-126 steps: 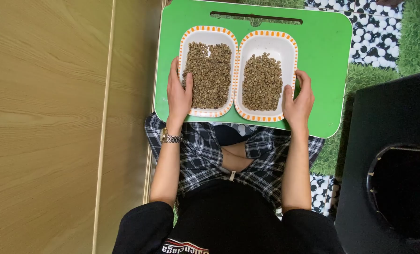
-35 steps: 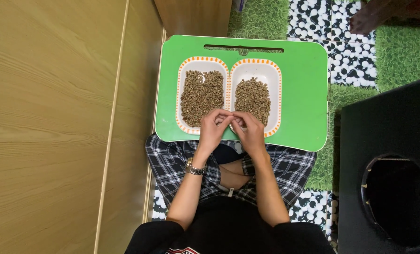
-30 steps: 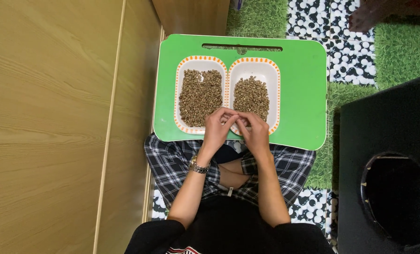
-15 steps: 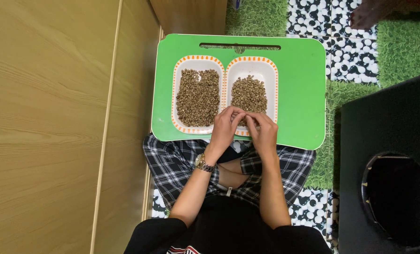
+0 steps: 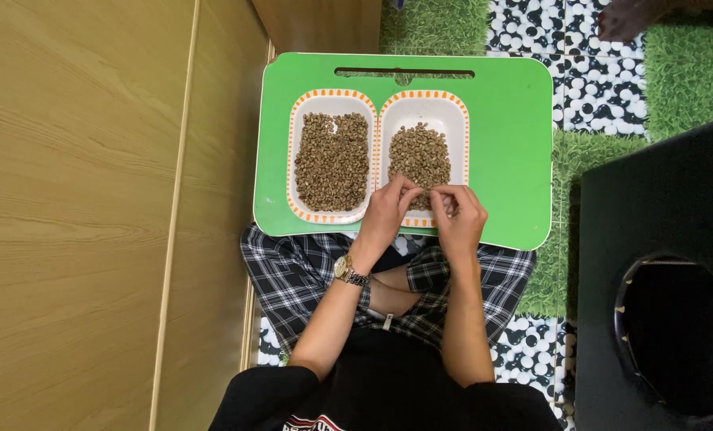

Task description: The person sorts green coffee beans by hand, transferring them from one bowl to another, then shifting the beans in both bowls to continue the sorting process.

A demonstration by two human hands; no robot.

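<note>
Two white rectangular dishes with orange-striped rims sit side by side on a green lap tray [image 5: 508,152]. The left dish [image 5: 331,102] and the right dish [image 5: 425,105] each hold a heap of brownish-green beans [image 5: 332,160]. My left hand [image 5: 388,215], with a metal watch at the wrist, hovers over the near end of the right dish, fingertips pinched together. My right hand [image 5: 457,217] is beside it over the same dish's near rim, fingers curled and pinched. Whether either pinch holds a bean is hidden.
A wooden panel [image 5: 77,215] runs along the left. A black box with a round hole [image 5: 668,319] stands at the right. Green turf and black-and-white pebble mats [image 5: 604,88] cover the floor. Someone else's foot [image 5: 624,17] shows at the top right.
Both hands left the outer dish edges and came together at the near rims, then drifted right over the right dish's near end. The view shifted slightly.
</note>
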